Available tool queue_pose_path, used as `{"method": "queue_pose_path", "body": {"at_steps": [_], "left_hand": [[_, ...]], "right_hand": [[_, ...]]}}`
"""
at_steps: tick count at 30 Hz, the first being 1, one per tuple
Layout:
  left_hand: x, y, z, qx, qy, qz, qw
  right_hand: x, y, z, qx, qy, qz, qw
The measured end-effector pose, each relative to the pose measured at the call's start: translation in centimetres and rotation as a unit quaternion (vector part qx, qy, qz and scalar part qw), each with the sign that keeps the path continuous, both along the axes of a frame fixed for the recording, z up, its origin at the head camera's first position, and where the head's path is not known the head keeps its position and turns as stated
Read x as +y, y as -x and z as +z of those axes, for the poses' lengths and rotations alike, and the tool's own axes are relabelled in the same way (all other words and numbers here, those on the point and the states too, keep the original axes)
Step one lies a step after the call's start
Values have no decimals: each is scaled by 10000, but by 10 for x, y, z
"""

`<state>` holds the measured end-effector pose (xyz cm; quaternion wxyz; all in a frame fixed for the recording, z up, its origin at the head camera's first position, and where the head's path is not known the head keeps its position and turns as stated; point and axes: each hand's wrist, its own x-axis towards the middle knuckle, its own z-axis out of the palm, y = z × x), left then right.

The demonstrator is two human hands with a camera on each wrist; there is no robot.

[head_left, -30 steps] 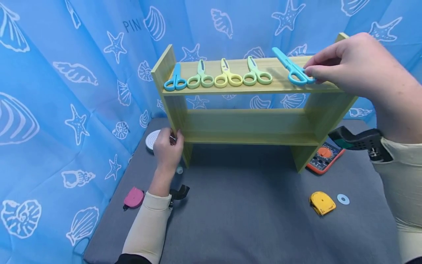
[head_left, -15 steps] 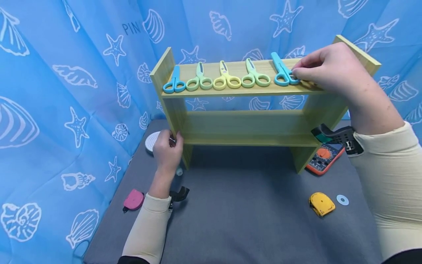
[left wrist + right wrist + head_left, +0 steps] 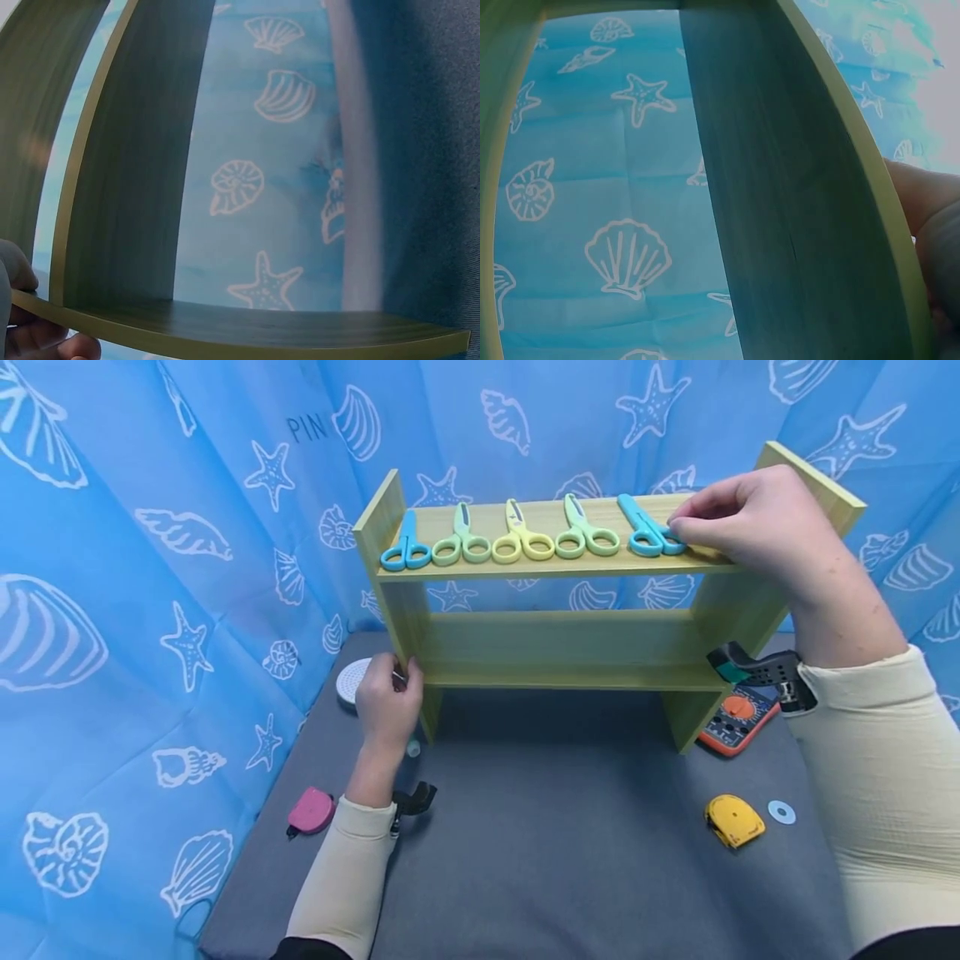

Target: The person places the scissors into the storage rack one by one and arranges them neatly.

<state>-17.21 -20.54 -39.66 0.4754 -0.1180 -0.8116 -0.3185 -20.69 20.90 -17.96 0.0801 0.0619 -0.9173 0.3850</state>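
Observation:
A small wooden shelf (image 3: 558, 674) stands on the grey cloth. My left hand (image 3: 387, 700) grips the edge of its left side panel (image 3: 402, 610), thumb and fingers on either side; the left wrist view has the fingers (image 3: 52, 341) at that board. Along the top board lies a row of scissors: a blue pair (image 3: 407, 547), a green pair (image 3: 461, 539), a yellow pair (image 3: 517, 537) and another green pair (image 3: 581, 533). At the right end of the row, my right hand (image 3: 757, 527) pinches a handle of turquoise scissors (image 3: 642, 521), whose blades point back and left.
Right of the shelf lies a multimeter (image 3: 738, 714), with a yellow tape measure (image 3: 735, 820) and a pale ring (image 3: 782, 812) nearer. A pink tape measure (image 3: 311, 811) and a white perforated disc (image 3: 351, 681) are on the left. A blue curtain (image 3: 180, 518) hangs behind.
My right hand has come left and lower with the turquoise scissors, which now lie in line with the others on the top board. The left hand keeps its grip on the panel.

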Motion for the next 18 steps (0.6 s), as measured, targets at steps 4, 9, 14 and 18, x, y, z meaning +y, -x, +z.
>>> {"method": "queue_pose_path", "body": {"at_steps": [4, 9, 14, 18], "left_hand": [[1, 1, 0, -49, -7, -17, 10000], [-1, 0, 4, -129, 94, 9, 9999], [-10, -2, 7, -127, 317, -36, 9994], [-19, -4, 12, -63, 554, 47, 9984]], "right_hand": [[-1, -1, -2, 147, -102, -21, 9998], [-4, -4, -3, 475, 93, -88, 9988], [-10, -23, -19, 2226, 904, -89, 9707], [-12, -52, -44, 4081, 972, -420, 9068]]}}
